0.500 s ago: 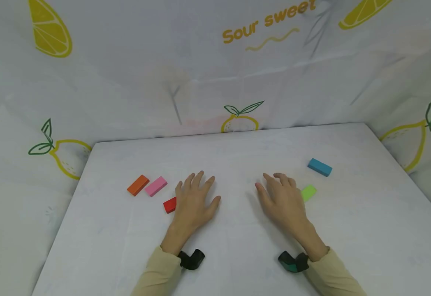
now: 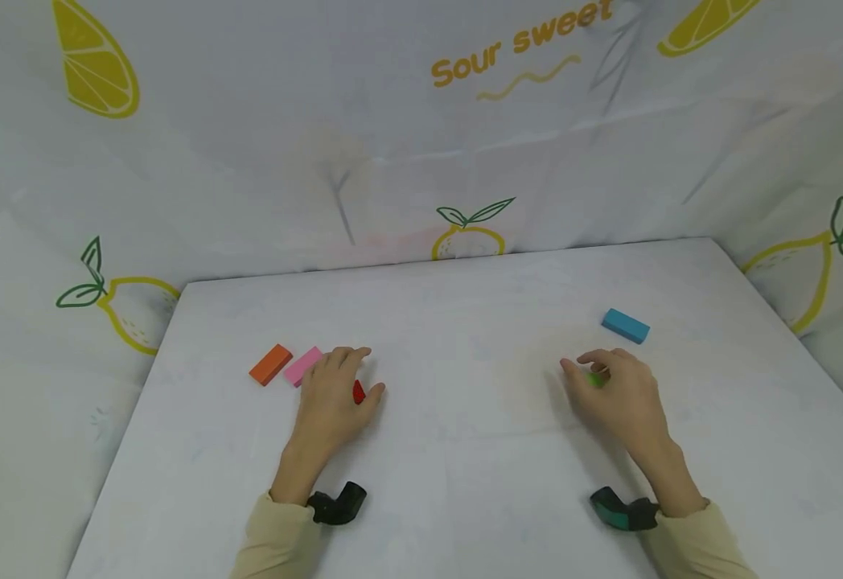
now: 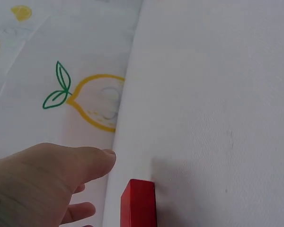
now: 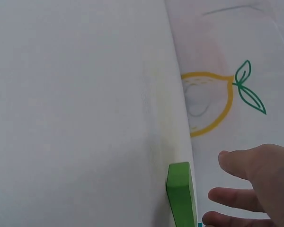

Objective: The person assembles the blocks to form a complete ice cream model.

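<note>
Outward shift of left hand (image 2: 331, 402) over smooth red oblong block (image 3: 139, 205), right hand (image 2: 622, 400) over green oblong block (image 4: 180, 194); parted, empty fingers.

1. Tabletop: the white tabletop (image 4: 75, 104) fills the left side; its edge slants down to the right.
2. Backdrop: a white cloth (image 4: 248, 33) adjoins that edge, printed with a yellow lemon outline (image 4: 207, 104) and two green leaves (image 4: 252, 100).
3. Block: a green rectangular block (image 4: 181, 196) sits at lower centre, cropped by the frame; shadow lies to its left.
4. Right hand (image 4: 270, 177): three digits extend leftward, apart from the block.
</note>
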`<action>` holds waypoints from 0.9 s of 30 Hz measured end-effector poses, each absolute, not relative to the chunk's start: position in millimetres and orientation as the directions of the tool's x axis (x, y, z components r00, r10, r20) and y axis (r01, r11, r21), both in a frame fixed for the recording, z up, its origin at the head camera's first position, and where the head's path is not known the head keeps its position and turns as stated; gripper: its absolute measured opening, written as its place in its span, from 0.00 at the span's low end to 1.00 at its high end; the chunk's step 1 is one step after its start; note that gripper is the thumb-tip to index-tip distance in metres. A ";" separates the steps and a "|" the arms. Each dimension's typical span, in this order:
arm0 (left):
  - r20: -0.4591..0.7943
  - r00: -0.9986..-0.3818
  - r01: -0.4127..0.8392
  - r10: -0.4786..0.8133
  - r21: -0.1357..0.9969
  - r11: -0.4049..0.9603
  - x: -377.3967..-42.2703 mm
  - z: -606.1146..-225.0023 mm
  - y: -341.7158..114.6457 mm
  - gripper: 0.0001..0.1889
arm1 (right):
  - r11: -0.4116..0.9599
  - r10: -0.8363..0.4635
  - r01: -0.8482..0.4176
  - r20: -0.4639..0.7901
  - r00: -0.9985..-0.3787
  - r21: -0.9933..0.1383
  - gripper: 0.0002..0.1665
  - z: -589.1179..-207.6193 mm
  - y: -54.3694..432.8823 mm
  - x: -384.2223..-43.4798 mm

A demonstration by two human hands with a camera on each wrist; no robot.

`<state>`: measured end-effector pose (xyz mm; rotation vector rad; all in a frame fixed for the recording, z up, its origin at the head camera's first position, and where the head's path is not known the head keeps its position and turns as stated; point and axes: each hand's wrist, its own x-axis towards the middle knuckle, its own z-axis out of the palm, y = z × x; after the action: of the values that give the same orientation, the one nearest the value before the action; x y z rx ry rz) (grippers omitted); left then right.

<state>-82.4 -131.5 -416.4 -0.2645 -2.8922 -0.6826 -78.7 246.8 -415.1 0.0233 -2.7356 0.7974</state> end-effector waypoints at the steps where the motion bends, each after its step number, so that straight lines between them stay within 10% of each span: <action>1: 0.194 -0.971 0.209 0.137 0.427 0.880 -81.9 -415.9 -135.2 0.28 | 0.847 0.069 -0.096 0.288 -0.955 -0.522 0.17 -414.9 250.9 -77.9; 27: 0.042 -0.988 0.149 0.146 0.479 0.865 -61.9 -412.7 -187.6 0.17 | 0.883 0.156 0.106 0.072 -0.985 -0.457 0.31 -409.9 281.2 -79.0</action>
<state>-61.9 -187.6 -412.7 -0.2395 -3.0295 -0.7783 -79.0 281.2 -409.9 -0.2057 -2.9444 0.7054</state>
